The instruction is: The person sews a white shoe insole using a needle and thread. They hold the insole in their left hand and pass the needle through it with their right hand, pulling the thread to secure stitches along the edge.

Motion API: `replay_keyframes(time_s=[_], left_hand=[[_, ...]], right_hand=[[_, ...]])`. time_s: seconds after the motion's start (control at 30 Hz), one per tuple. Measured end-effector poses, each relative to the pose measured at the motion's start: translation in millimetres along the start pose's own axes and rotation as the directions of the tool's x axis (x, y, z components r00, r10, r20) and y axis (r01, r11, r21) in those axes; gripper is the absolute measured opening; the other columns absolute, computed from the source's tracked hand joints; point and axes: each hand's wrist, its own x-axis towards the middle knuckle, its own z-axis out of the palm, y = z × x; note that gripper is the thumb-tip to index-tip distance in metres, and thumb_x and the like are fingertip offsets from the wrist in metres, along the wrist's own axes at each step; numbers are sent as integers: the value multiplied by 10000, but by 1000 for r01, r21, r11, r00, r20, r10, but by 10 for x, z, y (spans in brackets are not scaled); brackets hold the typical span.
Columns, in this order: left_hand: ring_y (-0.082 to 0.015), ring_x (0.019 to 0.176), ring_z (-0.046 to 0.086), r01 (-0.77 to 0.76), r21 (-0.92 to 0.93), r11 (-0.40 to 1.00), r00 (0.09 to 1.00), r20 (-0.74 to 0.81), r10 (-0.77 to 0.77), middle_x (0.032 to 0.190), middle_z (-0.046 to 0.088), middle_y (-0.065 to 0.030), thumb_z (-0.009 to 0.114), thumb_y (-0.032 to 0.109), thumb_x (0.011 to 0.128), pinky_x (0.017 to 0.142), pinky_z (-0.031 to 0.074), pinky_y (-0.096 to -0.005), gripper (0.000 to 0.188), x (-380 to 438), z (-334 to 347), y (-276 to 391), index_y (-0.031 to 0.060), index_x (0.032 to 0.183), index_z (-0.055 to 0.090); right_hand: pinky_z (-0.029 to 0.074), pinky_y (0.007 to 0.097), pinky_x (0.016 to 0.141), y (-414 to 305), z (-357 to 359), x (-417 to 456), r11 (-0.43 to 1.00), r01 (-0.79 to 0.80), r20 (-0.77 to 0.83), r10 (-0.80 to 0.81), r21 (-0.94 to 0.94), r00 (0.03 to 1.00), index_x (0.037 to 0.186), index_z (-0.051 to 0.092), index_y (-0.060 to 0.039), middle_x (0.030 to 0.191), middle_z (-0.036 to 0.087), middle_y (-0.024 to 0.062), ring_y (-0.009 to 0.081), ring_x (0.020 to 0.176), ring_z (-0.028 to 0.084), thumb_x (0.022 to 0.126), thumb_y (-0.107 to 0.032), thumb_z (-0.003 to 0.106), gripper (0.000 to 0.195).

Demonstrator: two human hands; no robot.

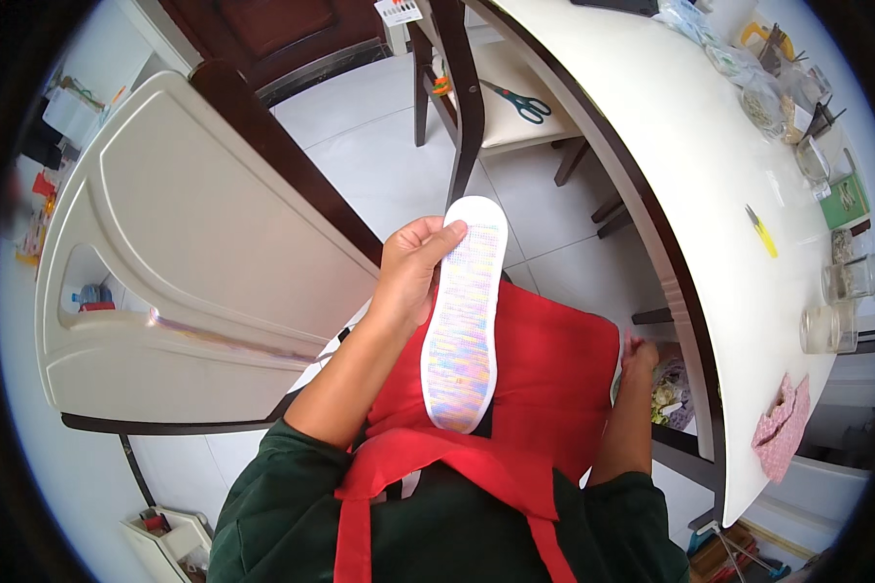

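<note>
Upright in front of my red apron (554,350), a white-edged insole (461,328) shows a surface of fine multicoloured stitching in pink, yellow and blue. My left hand (408,273) grips its upper end, thumb on the face and fingers behind. Low on the right, my right hand (640,355) is beside the apron's edge, just under the table's rim. It is small and partly blurred, so whether it holds anything is unclear. Behind it, a patterned bag or cloth (672,401) is partly hidden by the table.
On the white table (685,146) lie yellow-handled snips (762,232), a pink cloth (782,430) and several glass jars (827,328). Green-handled scissors (521,103) rest on a chair seat (510,69). A multicoloured thread bundle (226,339) hangs across a large cream panel (211,218) at left.
</note>
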Motion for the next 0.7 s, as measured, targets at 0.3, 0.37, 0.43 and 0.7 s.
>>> replay_keyframes(time_s=[0.3, 0.37, 0.43, 0.7], left_hand=[[-108, 623, 612, -55, 173, 983, 998, 22, 52, 754, 650, -98, 622, 77, 833, 565, 493, -227, 127, -70, 156, -155, -42, 863, 590], [-104, 613, 610, -57, 173, 983, 998, 37, 52, 746, 649, -99, 620, 67, 833, 557, 490, -220, 116, -108, 209, -177, -43, 856, 590], [-100, 606, 608, -66, 202, 977, 997, 44, 58, 739, 648, -99, 618, 58, 833, 549, 487, -214, 108, -131, 240, -171, -44, 851, 590], [-100, 615, 618, -65, 253, 965, 998, 21, 62, 739, 651, -106, 619, 45, 829, 542, 490, -206, 105, -160, 162, -136, -52, 858, 591]], right_hand=[[359, 212, 499, 19, 916, -2080, 966, 124, 641, 51, -226, 766, 1013, 539, -37, 664, 403, -43, 63, 524, 376, 877, -153, 510, 181], [322, 207, 471, 12, 1114, -2514, 950, -28, 831, 285, -310, 478, 1022, 540, -41, 639, 371, -54, 41, 496, 310, 905, -176, 485, 187], [282, 206, 448, 85, 1249, -2781, 875, -95, 814, 479, -476, 328, 1007, 546, -50, 611, 328, -63, 26, 480, 257, 926, -200, 463, 190], [246, 208, 423, 178, 1005, -2356, 778, -113, 740, 625, -618, 249, 678, 407, -131, 602, 316, -55, 54, 467, 237, 914, -282, 494, 293]])
